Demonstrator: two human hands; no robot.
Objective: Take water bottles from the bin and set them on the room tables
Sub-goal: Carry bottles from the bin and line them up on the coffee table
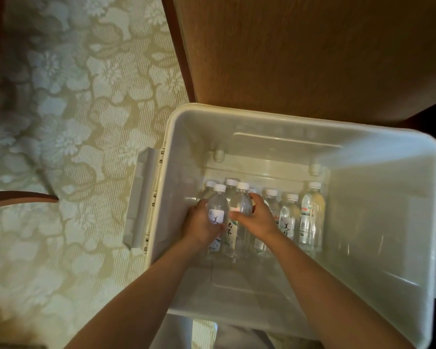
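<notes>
Floral carpet (73,122), table (312,51), bin (173,137), left hand (199,227) gripping bottle (218,204), right hand (258,219) gripping second bottle (241,200)

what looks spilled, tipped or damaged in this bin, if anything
Nothing stands out. The clear plastic water bottles with white caps stand upright, capped, in the translucent white plastic bin, with no pooled water visible. The left hand and right hand each grip one bottle.
</notes>
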